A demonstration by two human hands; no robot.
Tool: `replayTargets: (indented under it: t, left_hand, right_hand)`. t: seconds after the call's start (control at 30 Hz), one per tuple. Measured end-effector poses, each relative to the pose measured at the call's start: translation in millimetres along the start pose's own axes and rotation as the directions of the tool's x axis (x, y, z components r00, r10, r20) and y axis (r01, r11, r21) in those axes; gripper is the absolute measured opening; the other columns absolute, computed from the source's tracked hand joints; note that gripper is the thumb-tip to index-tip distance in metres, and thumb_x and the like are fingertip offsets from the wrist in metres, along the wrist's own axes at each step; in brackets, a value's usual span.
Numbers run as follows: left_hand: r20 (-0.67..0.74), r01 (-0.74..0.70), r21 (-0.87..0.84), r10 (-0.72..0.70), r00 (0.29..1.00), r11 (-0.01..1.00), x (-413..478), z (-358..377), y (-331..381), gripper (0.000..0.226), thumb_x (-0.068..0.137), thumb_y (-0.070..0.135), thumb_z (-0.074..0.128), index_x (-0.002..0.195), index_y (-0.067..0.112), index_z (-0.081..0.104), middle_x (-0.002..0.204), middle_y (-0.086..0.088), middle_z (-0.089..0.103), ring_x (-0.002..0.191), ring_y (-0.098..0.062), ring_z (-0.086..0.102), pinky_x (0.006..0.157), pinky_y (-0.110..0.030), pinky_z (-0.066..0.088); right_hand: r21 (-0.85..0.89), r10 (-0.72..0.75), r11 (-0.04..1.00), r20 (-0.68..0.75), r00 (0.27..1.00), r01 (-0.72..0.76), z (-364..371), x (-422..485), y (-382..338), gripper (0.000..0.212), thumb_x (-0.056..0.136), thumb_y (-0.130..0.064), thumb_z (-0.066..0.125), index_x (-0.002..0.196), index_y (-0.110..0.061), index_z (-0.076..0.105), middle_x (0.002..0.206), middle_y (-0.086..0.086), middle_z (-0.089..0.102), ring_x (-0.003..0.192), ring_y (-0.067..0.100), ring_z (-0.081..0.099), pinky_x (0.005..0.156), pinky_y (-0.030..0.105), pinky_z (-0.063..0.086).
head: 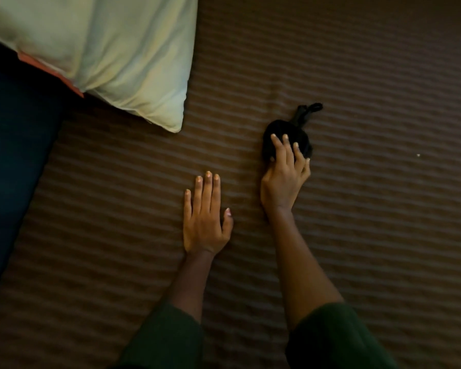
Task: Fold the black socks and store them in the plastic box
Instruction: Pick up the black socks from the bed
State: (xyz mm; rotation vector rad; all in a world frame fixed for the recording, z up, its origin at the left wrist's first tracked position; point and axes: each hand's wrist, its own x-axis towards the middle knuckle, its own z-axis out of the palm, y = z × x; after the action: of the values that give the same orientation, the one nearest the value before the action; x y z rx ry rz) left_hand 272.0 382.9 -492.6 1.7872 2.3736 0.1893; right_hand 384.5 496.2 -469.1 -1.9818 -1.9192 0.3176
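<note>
A bed point(357, 235) with a brown, faintly striped cover fills the view from above, in dim light. A pale pillow point(112, 49) lies on it at the upper left, its corner pointing toward the middle. Two bare forearms in dark green sleeves point(336, 339) reach up from the bottom edge. The left hand point(205, 222) rests flat on the cover, palm down, its fingers straight and released. Just right of it and further up, the right hand point(285, 179) lies on the socks point(280, 127), a small black bundle on the bed with a loose end sticking out behind. Its fingers point(277, 145) appear to curl round the bundle, grasping it.
</note>
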Motion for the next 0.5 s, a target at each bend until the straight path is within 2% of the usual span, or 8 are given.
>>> replayTargets:
  t: [0.17, 0.27, 0.4, 0.5]
  left_hand:
    - [-0.022, -0.019, 0.02, 0.019, 1.0, 1.0, 2, 0, -2, 0.071, 0.086, 0.039, 0.034, 0.15, 0.011, 0.016, 0.157, -0.009, 0.023, 0.145, -0.021, 0.013, 0.117, -0.042, 0.003]
    - [-0.046, -0.021, 0.028, 0.023, 0.999, 0.999, 2, 5, 0, 0.073, 0.085, 0.039, 0.034, 0.15, 0.013, 0.011, 0.156, -0.01, 0.025, 0.144, -0.022, 0.014, 0.117, -0.041, -0.001]
    - [-0.077, -0.021, 0.071, 0.026, 0.997, 0.997, 7, 16, -3, 0.075, 0.085, 0.039, 0.034, 0.15, 0.014, 0.006, 0.155, -0.01, 0.027, 0.143, -0.023, 0.016, 0.117, -0.041, -0.001]
    - [-0.062, -0.015, 0.078, 0.02, 0.998, 0.997, 0, 21, -5, 0.077, 0.085, 0.04, 0.034, 0.151, 0.015, 0.002, 0.156, -0.011, 0.026, 0.146, -0.022, 0.011, 0.117, -0.042, -0.001]
  right_hand:
    - [-0.116, -0.038, 0.992, 0.057, 0.998, 0.044, -7, -79, 6, 0.056, 0.09, -0.021, 0.034, 0.145, -0.03, 0.03, 0.154, 0.003, 0.033, 0.143, 0.026, 0.028, 0.115, 0.054, 0.023]
    - [-0.17, -0.023, 0.985, 0.024, 0.999, 0.027, 2, -80, 9, 0.058, 0.087, -0.023, 0.037, 0.144, -0.033, 0.03, 0.153, 0.003, 0.035, 0.14, 0.024, 0.027, 0.112, 0.054, 0.025]
    - [-0.232, -0.044, 0.972, -0.042, 0.998, 0.033, 22, -75, 12, 0.06, 0.084, -0.023, 0.041, 0.142, -0.033, 0.031, 0.15, 0.004, 0.038, 0.137, 0.023, 0.024, 0.11, 0.052, 0.017]
    - [-0.251, -0.058, 0.967, -0.036, 0.998, 0.047, 28, -81, 17, 0.062, 0.084, -0.023, 0.043, 0.143, -0.034, 0.029, 0.151, 0.003, 0.031, 0.138, 0.023, 0.023, 0.111, 0.052, 0.015]
